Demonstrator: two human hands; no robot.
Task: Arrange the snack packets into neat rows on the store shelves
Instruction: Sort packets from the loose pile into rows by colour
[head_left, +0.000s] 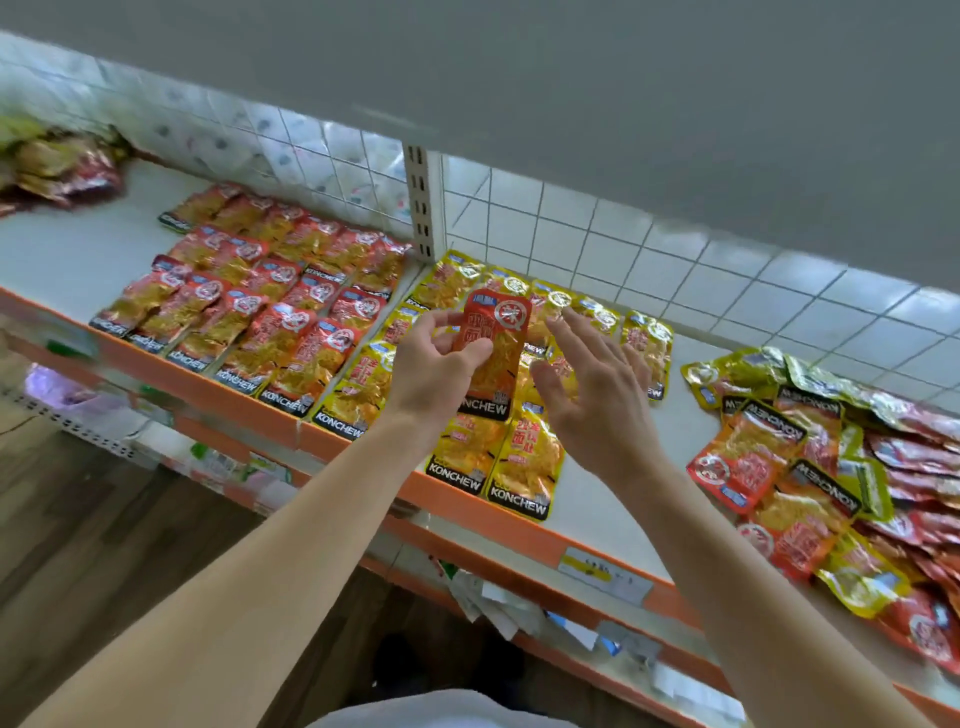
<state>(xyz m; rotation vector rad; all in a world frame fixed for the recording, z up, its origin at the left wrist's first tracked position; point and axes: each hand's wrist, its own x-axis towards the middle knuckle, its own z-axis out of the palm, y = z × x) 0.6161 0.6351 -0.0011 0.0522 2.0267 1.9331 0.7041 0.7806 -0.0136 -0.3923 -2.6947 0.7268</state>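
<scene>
A person's left hand pinches a red snack packet between thumb and fingers, holding it upright above the white shelf with the orange front edge, directly over the yellow packets laid in rows there. The right hand hovers just beside the red packet with its fingers spread and empty, palm turned toward the packet and not touching it. To the left of the held packet, past the slotted metal upright that divides the shelf, red packets lie in tidy overlapping rows, their black printed bands facing the shelf's front edge. To the right of the held packet, well apart from the yellow rows, a loose heap of mixed red and yellow packets sprawls across the shelf, many lying upside down or at angles. Behind the packets, a white wire grid backs the shelf. A price label sits on the orange edge below and to the right of the hands, and a lower shelf shows beneath.
</scene>
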